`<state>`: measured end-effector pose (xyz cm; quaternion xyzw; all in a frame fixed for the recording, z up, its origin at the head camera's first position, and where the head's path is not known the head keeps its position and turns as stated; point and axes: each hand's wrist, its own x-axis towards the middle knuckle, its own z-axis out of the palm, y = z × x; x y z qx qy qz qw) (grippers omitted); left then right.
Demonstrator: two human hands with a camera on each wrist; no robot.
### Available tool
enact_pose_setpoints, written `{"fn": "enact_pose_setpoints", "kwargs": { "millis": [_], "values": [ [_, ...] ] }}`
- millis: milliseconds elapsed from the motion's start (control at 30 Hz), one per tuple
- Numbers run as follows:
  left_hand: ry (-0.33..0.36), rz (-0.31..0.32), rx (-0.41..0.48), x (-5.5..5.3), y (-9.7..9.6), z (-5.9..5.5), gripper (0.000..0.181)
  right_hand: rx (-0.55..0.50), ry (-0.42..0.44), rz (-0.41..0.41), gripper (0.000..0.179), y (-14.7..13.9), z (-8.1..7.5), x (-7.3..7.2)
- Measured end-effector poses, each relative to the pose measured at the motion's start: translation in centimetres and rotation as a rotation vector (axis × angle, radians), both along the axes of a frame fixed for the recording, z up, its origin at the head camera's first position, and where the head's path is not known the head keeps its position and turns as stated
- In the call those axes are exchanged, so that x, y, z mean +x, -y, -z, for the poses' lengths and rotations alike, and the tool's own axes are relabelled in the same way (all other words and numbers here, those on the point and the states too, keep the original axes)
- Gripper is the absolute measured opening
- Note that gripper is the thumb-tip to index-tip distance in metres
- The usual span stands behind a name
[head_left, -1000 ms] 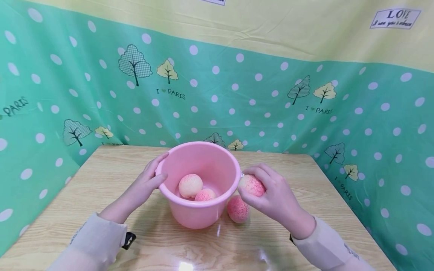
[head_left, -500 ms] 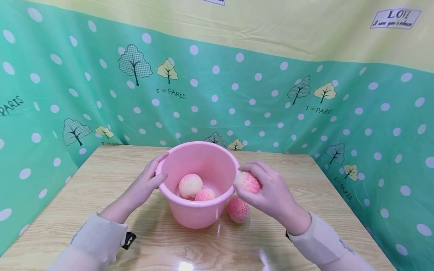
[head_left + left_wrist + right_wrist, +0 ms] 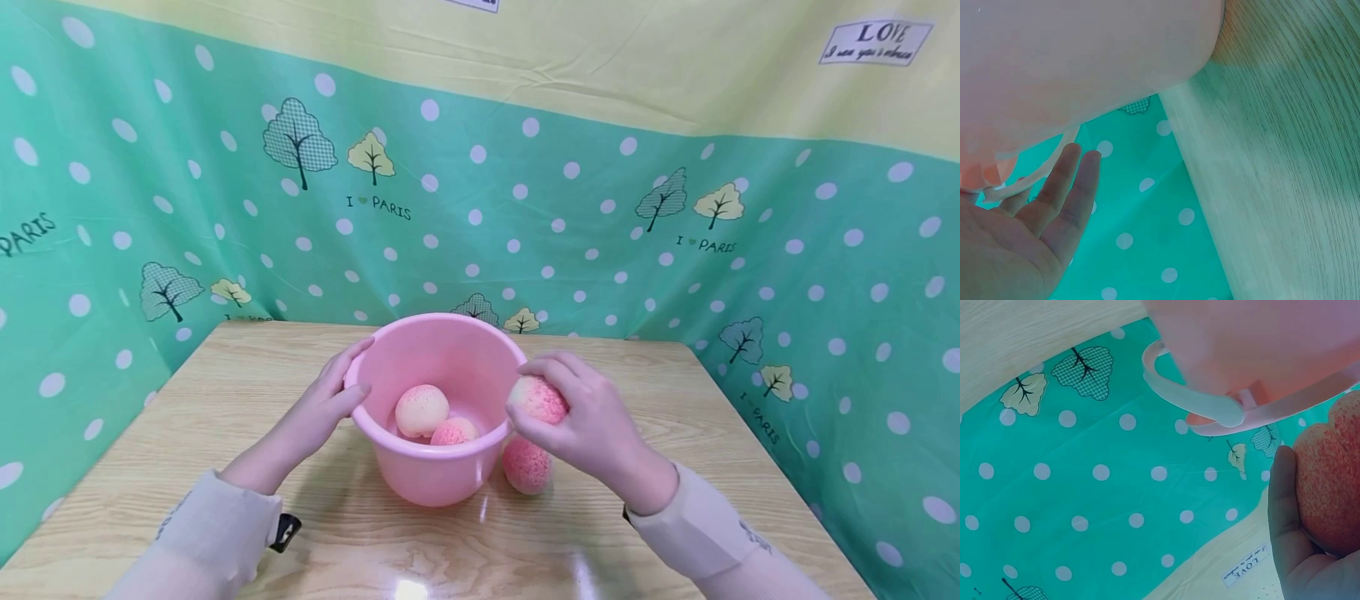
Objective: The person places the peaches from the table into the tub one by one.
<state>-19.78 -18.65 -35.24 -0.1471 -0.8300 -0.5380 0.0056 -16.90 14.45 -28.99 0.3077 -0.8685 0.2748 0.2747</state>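
A pink bucket (image 3: 442, 475) stands upright on the table, with two pink-and-cream peaches (image 3: 422, 411) inside it. My left hand (image 3: 333, 392) holds its left rim, thumb over the edge and fingers along the outside. In the left wrist view, several fingers (image 3: 1075, 200) extend beside the bucket's pale handle (image 3: 1035, 178). My right hand (image 3: 588, 417) grips another peach (image 3: 542, 398) at the bucket's right rim, at rim height. Just below that hand, a deeper pink peach (image 3: 527, 465) rests on the table against the bucket's right side.
The wood-grain table (image 3: 247, 375) reaches back to a green polka-dot cloth (image 3: 525, 208) that hangs behind and at both sides. A black strap (image 3: 285, 532) shows at the left wrist.
My right hand has moved left with its peach, from beside the bucket up to the right rim. The left hand, the bucket and the other peaches stay put.
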Motion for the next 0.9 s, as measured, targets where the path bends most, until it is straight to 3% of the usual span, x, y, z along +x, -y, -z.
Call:
{"fn": "enact_pose_setpoints", "kwargs": {
  "millis": [900],
  "values": [
    [0.022,-0.004,-0.008,0.1,-0.1,-0.3,0.063,0.017,0.039,-0.036,0.033,2.1,-0.9,-0.9]
  ]
}}
